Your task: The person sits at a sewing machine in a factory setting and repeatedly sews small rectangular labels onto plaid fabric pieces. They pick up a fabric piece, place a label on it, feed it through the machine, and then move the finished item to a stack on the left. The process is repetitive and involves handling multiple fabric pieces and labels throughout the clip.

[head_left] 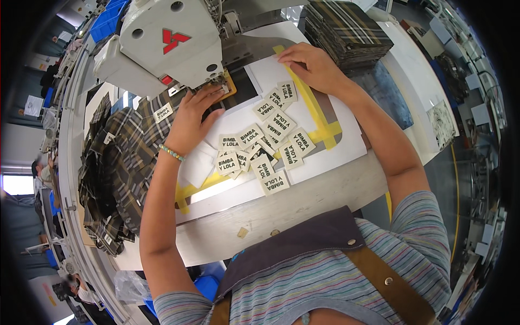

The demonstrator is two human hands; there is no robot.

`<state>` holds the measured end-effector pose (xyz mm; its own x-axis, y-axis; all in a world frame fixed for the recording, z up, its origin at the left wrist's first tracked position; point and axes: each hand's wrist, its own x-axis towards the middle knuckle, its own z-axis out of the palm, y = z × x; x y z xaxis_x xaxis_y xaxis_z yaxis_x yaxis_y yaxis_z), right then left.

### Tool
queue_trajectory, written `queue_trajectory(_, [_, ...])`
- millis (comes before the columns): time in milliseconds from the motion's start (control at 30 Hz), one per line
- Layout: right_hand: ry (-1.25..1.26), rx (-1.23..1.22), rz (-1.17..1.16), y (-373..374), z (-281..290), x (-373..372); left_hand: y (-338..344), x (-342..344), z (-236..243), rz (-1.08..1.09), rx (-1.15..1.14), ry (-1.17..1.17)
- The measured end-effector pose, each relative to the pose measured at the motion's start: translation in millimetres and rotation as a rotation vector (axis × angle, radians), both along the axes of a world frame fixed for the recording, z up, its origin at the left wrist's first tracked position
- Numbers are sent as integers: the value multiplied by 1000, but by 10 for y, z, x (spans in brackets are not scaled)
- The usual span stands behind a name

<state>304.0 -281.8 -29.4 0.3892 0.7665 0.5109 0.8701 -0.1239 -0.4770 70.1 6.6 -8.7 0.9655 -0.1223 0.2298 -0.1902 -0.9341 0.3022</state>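
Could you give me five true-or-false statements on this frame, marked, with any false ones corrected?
1. The left hand is beside the sewing machine. True.
2. The bracelet is on the right wrist. False: the bracelet is on the left.
3. The right hand is near yellow tape. True.
4. Only one label lies between the forearms. False: many labels do.
5. Plaid cloth lies at the picture's left. True.

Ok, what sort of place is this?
Most likely a garment workshop: there's an industrial-looking sewing machine, plaid cloth heaped to its left, and a scatter of pale square labels in front.
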Motion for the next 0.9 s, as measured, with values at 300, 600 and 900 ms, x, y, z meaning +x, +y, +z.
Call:
queue_trajectory(300, [-63, -9, 17, -28, -56, -52, 94, 80, -47, 73, -1, 38])
queue_trajectory(600, [-117, -82, 142, 214, 143, -333, 309, -177, -52, 218, -167, -137])
queue_trajectory(900, [-212, -296, 227, 548, 154, -471, 397, -279, -62, 322, -169, -29])
